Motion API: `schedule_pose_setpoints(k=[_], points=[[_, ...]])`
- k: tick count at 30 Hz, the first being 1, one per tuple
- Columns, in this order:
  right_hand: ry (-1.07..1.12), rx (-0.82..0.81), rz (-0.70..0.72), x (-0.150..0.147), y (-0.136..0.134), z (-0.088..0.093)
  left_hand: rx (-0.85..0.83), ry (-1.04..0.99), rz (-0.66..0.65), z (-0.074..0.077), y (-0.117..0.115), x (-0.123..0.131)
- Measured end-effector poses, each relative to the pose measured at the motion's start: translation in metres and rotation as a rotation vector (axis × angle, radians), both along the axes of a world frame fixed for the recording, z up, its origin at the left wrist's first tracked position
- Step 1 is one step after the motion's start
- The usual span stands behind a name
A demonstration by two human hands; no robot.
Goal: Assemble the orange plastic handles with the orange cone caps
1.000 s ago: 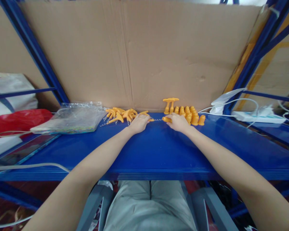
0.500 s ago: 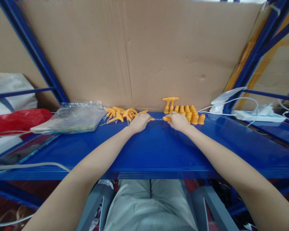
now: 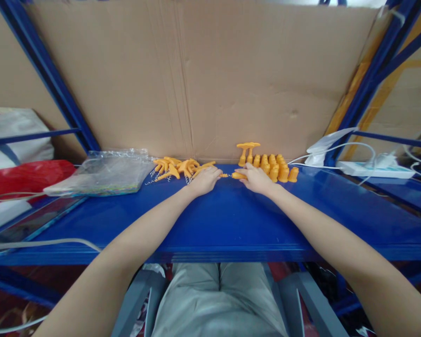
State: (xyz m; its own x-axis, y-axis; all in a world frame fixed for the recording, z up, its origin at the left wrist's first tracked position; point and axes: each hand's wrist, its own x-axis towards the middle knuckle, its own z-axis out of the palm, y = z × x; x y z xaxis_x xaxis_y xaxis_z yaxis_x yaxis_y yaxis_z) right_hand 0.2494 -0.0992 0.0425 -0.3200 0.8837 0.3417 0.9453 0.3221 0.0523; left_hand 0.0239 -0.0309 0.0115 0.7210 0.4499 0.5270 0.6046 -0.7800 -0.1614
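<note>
My left hand (image 3: pixel 206 180) is closed on an orange-handled corkscrew (image 3: pixel 224 175), its metal spiral pointing right. My right hand (image 3: pixel 257 179) is closed around an orange sleeve-like cap (image 3: pixel 238 175), which faces the spiral. The spiral's tip is at the cap's mouth; I cannot tell how far inside it reaches. Left of my left hand lies a pile of orange corkscrews (image 3: pixel 171 168) with bare spirals. Behind and right of my right hand, several orange caps (image 3: pixel 283 174) stand upright in rows. Two capped corkscrews (image 3: pixel 248 152) stand beside them, handles up.
A clear plastic bag (image 3: pixel 108 173) lies on the blue shelf (image 3: pixel 217 220) at left, near a red bag (image 3: pixel 31 175). Cardboard (image 3: pixel 231 84) closes off the back. At right are a white power strip (image 3: pixel 375 169) and cables. Blue posts (image 3: pixel 375 75) flank the shelf.
My right hand has moved slightly left with the cap, narrowing the gap so that less of the spiral shows. My left hand has shifted a little to the right.
</note>
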Motion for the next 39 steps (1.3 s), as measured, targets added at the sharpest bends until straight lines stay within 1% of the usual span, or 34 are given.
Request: schedule_pose_setpoints(k=[5,8,11,16,21,27,32,39], points=[[0.120,0.050,0.186,0.008,0.015,-0.012,0.042,-0.064,-0.083,0.001,-0.007,0.005],[0.162,0.078,0.252,0.012,0.021,-0.017,0.063,-0.117,-0.115,0.001,-0.009,0.005],[0.177,0.083,0.269,0.015,0.026,-0.021,0.059,-0.154,-0.133,0.001,-0.010,0.004],[0.212,0.106,0.280,0.020,0.034,-0.025,0.004,-0.181,-0.137,0.003,-0.010,0.002],[0.232,0.077,0.304,0.022,0.036,-0.025,-0.040,-0.179,-0.127,0.004,-0.009,0.002],[0.264,0.085,0.355,0.020,0.034,-0.023,-0.022,-0.171,-0.093,0.003,-0.008,0.003],[0.332,0.116,0.414,0.022,0.038,-0.023,-0.007,-0.167,-0.098,0.002,-0.007,0.003],[0.439,0.092,0.421,0.030,0.044,-0.020,-0.007,-0.172,-0.090,0.000,-0.003,0.001]])
